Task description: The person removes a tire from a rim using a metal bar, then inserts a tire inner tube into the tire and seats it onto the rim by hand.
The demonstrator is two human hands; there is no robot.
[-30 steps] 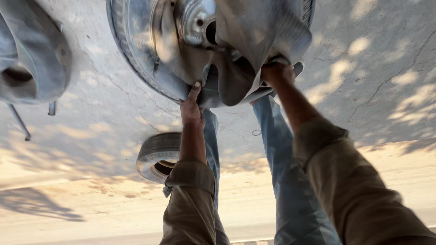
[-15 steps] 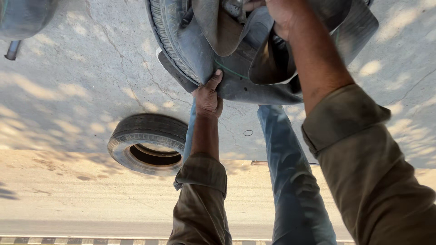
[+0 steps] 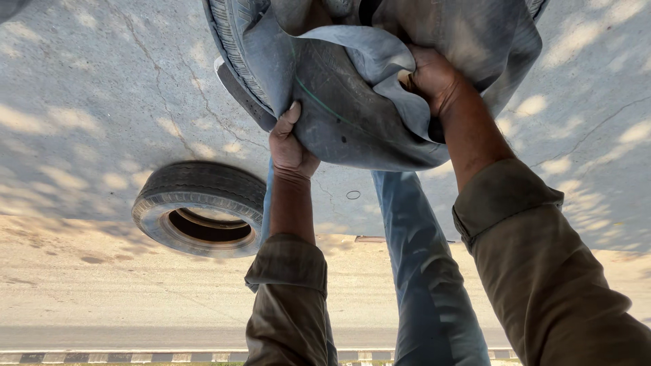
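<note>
The left hand (image 3: 290,146) is clamped on the lower edge of the grey inner tube (image 3: 352,115), thumb up against the rubber, fingers hidden behind it; the right hand (image 3: 434,81) has closed on a folded flap of the same tube, fingers buried in the fold, so how tightly they close cannot be told. The tube sags in loose folds out of the tyre (image 3: 237,47) at the top of the head view, between the two hands, and covers most of the tyre's opening; only a strip of tread shows at the tube's left side; a dark rubber flap (image 3: 241,95) juts from under that tread, just above the left hand. Both forearms, in olive sleeves (image 3: 288,271), reach toward the tube, and the jeans (image 3: 420,257) show between them. On the cracked concrete (image 3: 102,102) a second tyre (image 3: 200,207) lies flat, well apart from the hands, to the left; a small ring (image 3: 353,194) lies on the ground beside the jeans; a kerb (image 3: 122,356) painted in light and dark blocks runs along the bottom edge.
</note>
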